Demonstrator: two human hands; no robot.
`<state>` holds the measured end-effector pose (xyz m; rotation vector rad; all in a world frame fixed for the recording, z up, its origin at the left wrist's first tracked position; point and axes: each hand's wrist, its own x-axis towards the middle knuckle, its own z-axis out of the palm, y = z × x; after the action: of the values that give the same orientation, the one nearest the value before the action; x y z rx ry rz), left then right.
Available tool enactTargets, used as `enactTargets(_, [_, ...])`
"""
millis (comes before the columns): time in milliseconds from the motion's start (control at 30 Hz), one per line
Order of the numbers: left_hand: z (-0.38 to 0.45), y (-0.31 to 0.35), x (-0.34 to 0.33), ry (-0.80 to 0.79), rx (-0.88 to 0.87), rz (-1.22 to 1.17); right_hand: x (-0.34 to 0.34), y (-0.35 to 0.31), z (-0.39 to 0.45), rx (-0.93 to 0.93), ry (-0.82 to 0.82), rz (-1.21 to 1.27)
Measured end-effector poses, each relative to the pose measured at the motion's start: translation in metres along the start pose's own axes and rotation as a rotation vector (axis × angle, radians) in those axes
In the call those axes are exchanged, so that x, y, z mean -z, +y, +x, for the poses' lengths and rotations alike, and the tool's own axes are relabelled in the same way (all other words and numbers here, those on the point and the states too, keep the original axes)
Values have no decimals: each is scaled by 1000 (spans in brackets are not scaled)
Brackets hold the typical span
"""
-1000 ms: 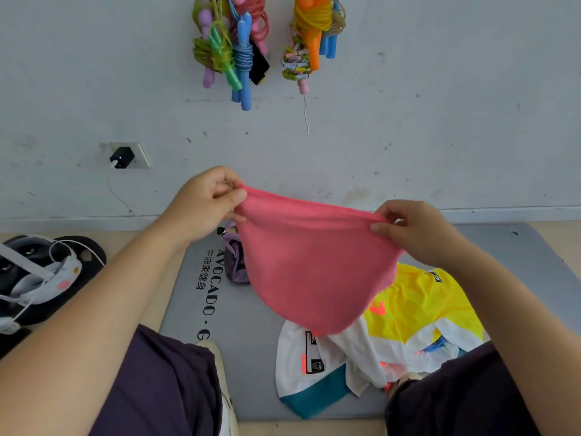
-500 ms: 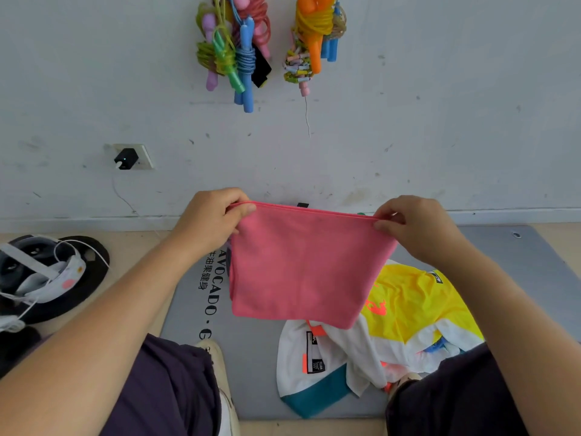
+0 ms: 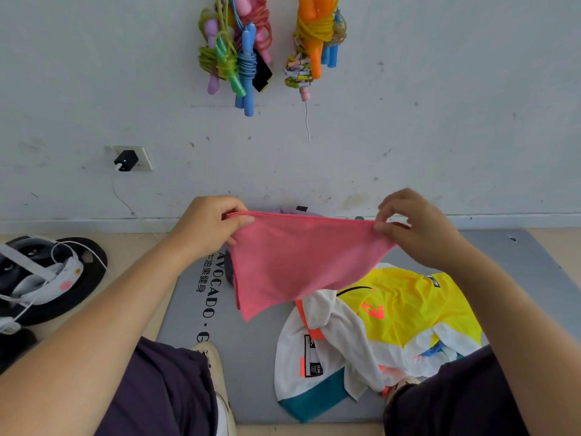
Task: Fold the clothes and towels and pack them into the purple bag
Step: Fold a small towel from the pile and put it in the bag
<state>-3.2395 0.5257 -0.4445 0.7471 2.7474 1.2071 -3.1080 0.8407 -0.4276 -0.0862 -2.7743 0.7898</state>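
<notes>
A pink towel hangs folded in the air above the grey mat. My left hand pinches its top left corner and my right hand pinches its top right corner. The right side is pulled up, so the bottom edge slants down to a point at the lower left. Behind the towel only a sliver of the purple bag shows, near the wall. A crumpled yellow, white and teal sports garment lies on the mat below my right forearm.
Bundles of coloured skipping ropes hang on the wall ahead. A wall socket with a black plug is at left. A black weight plate with a white headset and cables lies on the floor at left. My knees frame the mat's near edge.
The towel hung square half a second ago; now its right side is drawn up and it hangs skewed to a point. Both hands have moved slightly apart, each keeping its corner.
</notes>
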Motion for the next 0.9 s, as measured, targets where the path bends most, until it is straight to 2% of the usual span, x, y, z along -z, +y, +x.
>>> enactTargets(167, [1,2,6,-18,36,46,-2,1,0,-170,-38,182])
enactTargets(267, [2,-3,15,17,102,2,6,2,1,-236,75,332])
enactTargets(367, [1,-3,17,99,120,-44,6,4,2,-259,111,310])
enactTargets(467, [1,1,5,142,153,-196,-4,-4,-1,-300,28,338])
enactTargets(600, [0,18,-15,127,232,-399,-14,-32,-12,-243,-183,671])
enactTargets(700, [-4,37,-30,39,251,-530,-19,-53,-21,-153,-444,849])
enactTargets(767, [-7,50,-38,-73,227,-607,-22,-62,-24,-103,-539,879])
enactTargets(833, [-11,58,-43,-163,196,-660,-24,-70,-24,-66,-479,840])
enactTargets(900, [-14,65,-46,-221,177,-692,-24,-76,-25,-24,-251,720])
